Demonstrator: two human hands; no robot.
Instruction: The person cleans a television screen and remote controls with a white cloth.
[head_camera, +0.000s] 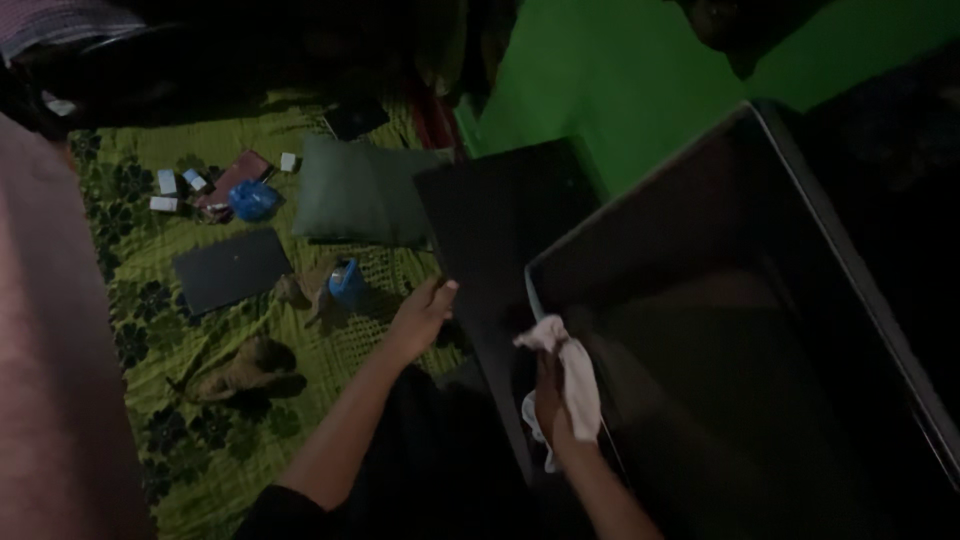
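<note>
My right hand (549, 393) grips a white cloth (572, 372) and presses it against the lower left edge of a large flat dark screen (740, 330). My left hand (425, 312) rests on the edge of a dark flat panel (500, 230) that stands just left of the screen. Its fingers curl over that edge. The room is dim and the screen's surface shows only faint reflections.
A bed with a green patterned sheet (150, 300) lies to the left. On it are a grey pillow (362, 192), a closed dark laptop (230, 268), a blue bag (253, 199), a small blue object (347, 281) and several small white boxes. A green wall (620, 80) stands behind.
</note>
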